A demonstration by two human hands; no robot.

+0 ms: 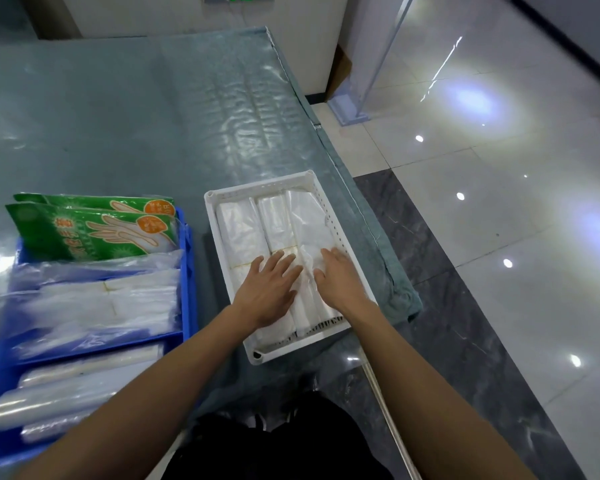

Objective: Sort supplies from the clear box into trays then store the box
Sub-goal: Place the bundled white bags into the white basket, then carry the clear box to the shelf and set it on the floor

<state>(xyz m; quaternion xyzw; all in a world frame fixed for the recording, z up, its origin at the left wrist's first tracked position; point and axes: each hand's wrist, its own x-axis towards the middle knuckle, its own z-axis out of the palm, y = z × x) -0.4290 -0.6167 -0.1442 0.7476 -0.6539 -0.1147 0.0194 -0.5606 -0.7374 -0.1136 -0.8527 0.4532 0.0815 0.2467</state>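
Both the left hand point(269, 289) and right hand point(340, 278) lie flat, fingers spread, gripping nothing, on crinkled translucent white plastic bag packs point(243, 230) filling the white perforated plastic tray point(219, 202).

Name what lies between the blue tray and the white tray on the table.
Nothing: the head view shows only a bare strip of the plastic-covered table between the blue tray and the white tray.

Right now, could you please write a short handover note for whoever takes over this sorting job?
Left hand and right hand: both flat and open, pressing on the white plastic bag packs in the white tray.
Blue tray, left of it: green glove packets at the far end, clear bags mid, rolls nearest.
Done: both trays look filled.
Left: clear box is out of view; find and store it.
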